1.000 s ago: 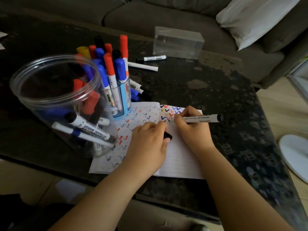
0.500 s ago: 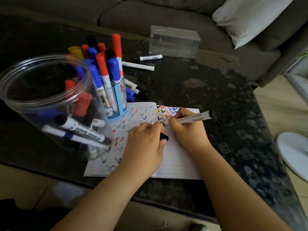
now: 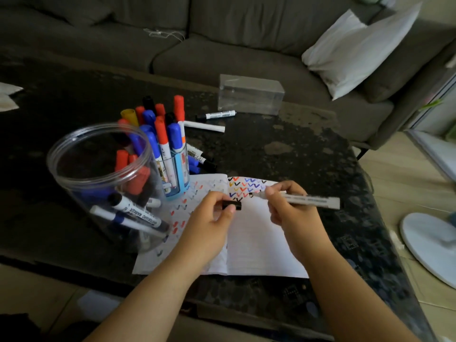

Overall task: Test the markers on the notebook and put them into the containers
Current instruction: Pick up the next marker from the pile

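An open notebook lies on the dark table, its pages covered with coloured tick marks. My right hand grips an uncapped white marker, tip pointing left just over the ticks. My left hand pinches the marker's black cap above the page. A large clear round jar at left holds several markers lying inside. A small blue-and-clear cup behind the notebook stands full of upright red, blue and black markers.
Two loose markers lie on the table near a clear rectangular box at the back. More markers lie beside the cup. A sofa with a white pillow is behind; a white fan base stands on the floor at right.
My right hand lifted the marker off the page after drawing a tick. My left hand rose from the notebook with the cap, now showing more of it.
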